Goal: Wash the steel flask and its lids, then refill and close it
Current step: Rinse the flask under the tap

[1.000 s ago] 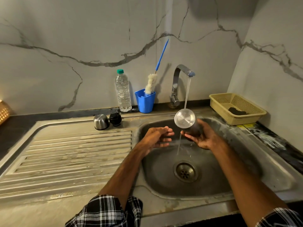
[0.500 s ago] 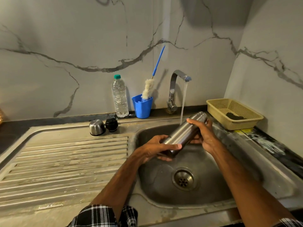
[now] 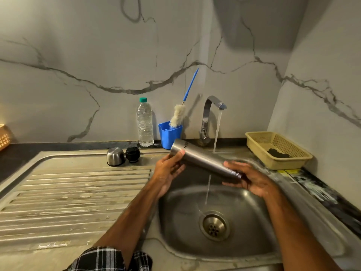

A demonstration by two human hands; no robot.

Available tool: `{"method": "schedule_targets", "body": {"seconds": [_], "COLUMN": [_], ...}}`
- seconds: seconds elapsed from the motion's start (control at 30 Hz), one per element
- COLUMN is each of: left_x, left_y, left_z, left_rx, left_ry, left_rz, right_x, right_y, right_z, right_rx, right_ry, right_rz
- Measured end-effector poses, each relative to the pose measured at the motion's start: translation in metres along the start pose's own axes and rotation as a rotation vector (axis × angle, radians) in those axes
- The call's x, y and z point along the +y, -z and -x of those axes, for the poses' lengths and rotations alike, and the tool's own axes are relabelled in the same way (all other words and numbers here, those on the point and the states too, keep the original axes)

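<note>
The steel flask [image 3: 203,158] lies slanted over the sink basin [image 3: 250,227], base up at the left, mouth down at the right. My left hand [image 3: 168,171] holds its base end with thumb and fingers curled around it. My right hand [image 3: 252,179] grips the mouth end, and a thin stream of water falls from there toward the drain [image 3: 214,225]. The tap [image 3: 212,114] is running behind the flask. The steel cup lid [image 3: 115,156] and the black inner lid [image 3: 132,154] sit on the draining board [image 3: 68,192].
A clear water bottle [image 3: 145,124] and a blue cup [image 3: 169,135] holding a bottle brush [image 3: 178,116] stand against the marble wall. A yellow basket [image 3: 277,151] with a dark scrubber sits right of the sink.
The flask has swung round: its base went up to the left and its mouth down to the right. My left hand shifted to the base end, my right hand lowered with the mouth end.
</note>
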State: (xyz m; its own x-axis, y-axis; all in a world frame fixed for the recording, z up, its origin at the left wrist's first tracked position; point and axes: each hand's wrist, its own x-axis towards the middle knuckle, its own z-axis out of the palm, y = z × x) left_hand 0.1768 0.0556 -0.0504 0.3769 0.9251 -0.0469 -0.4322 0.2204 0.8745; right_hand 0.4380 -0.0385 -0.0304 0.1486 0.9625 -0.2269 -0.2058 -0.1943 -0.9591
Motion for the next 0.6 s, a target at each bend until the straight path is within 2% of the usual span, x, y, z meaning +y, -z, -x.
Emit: {"method": "schedule_targets", "body": {"seconds": [0.1, 0.23, 0.4, 0.6], "left_x": [-0.002, -0.009, -0.014, -0.015], "left_y": [-0.01, -0.02, -0.024, -0.05], "left_z": [0.001, 0.001, -0.002, -0.001], "left_rx": [0.005, 0.006, 0.023, 0.013], "left_ry": [-0.001, 0.002, -0.009, 0.031], "left_rz": [0.037, -0.111, -0.212, -0.292], "right_x": [0.005, 0.014, 0.022, 0.014], "right_y": [-0.014, -0.049, -0.068, -0.061], "right_z": [0.003, 0.006, -0.008, 0.003], "right_rx": [-0.224, -0.317, -0.145, -0.039], "right_ry": [-0.082, -0.097, -0.006, 0.075], "right_rz": [0.386, 0.519, 0.551, 0.433]}}
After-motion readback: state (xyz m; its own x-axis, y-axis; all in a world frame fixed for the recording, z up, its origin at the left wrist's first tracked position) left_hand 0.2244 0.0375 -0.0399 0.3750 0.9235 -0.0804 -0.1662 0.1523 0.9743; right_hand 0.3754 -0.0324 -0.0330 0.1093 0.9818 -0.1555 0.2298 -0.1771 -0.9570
